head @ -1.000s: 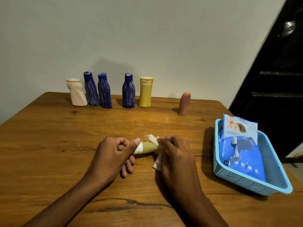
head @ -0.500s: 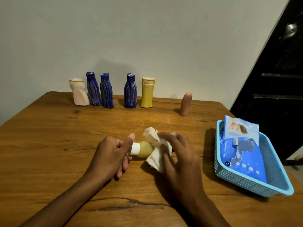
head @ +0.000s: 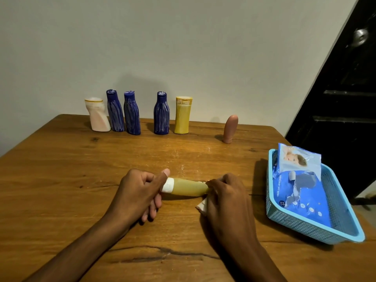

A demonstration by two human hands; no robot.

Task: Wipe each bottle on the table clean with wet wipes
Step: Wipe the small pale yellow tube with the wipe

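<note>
left hand grips olive bottle | right hand apparently clutches wipe

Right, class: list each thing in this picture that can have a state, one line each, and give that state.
Olive bottle with white cap: lying sideways, held at both ends.
Left hand: grips the cap end.
Right hand: holds white wet wipe round the bottle's base.
Three dark blue bottles: upright, streaked white.
Blue wipes pack: in light blue basket, flap lifted.
</note>
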